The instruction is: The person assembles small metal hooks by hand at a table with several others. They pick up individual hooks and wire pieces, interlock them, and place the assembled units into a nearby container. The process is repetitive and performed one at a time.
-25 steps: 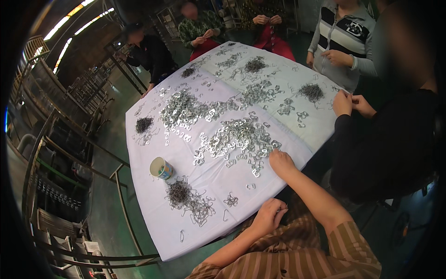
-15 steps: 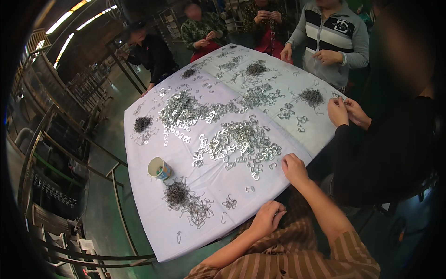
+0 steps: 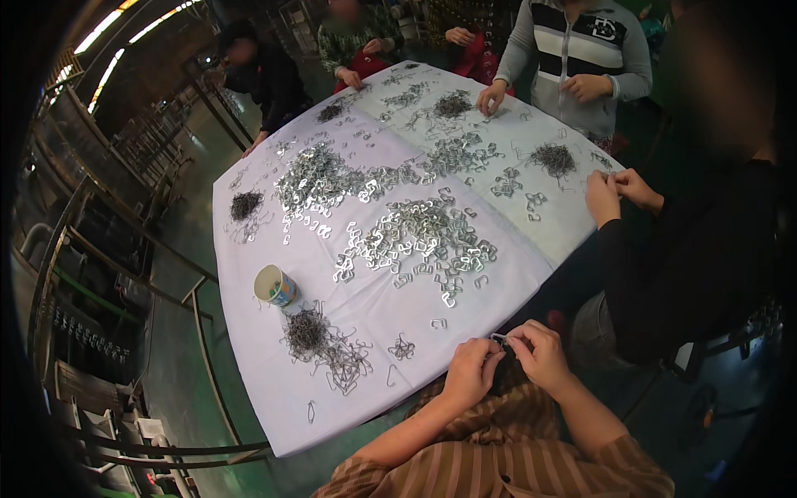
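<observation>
- Left hand (image 3: pixel 470 371) and right hand (image 3: pixel 541 355) meet at the desk (image 3: pixel 498 274) edge, each grip pinching one small metal clip (image 3: pixel 501 339).
- Wire pile (image 3: pixel 325 347) lies nearby.

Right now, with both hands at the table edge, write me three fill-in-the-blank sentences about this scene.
1. The left hand and right hand pinch one small metal ____ between them.
2. The cup stands on a ____ table cover.
3. The big shiny pile lies to the ____ of the cup.

Missing words: clip; white; right
</observation>
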The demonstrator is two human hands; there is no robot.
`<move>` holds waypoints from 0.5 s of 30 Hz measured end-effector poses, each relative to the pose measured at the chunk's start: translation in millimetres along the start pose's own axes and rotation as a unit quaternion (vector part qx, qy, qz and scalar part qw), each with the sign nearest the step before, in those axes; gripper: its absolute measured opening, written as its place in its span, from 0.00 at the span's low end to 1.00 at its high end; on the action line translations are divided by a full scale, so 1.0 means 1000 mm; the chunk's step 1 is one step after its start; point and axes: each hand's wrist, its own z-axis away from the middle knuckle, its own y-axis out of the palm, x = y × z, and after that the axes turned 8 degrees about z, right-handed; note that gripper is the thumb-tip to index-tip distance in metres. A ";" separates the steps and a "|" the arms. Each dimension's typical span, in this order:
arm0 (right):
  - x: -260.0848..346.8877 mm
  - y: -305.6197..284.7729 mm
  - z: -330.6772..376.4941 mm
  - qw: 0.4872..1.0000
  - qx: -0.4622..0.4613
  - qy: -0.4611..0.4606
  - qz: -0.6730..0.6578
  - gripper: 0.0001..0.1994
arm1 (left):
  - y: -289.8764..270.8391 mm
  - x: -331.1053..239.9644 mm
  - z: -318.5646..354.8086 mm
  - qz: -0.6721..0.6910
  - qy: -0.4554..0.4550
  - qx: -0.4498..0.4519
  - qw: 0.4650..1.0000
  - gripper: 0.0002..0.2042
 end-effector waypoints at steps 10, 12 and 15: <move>0.005 0.007 0.004 0.998 -0.010 0.034 -0.058 0.02 | 0.004 0.004 0.007 -0.008 -0.001 -0.029 1.000 0.08; 0.004 0.008 0.004 0.998 -0.013 0.026 -0.060 0.02 | 0.003 0.003 0.008 -0.019 -0.017 -0.019 0.999 0.08; 0.004 0.008 0.005 0.999 -0.012 0.020 -0.047 0.02 | 0.003 0.004 0.007 -0.035 -0.020 -0.007 0.999 0.07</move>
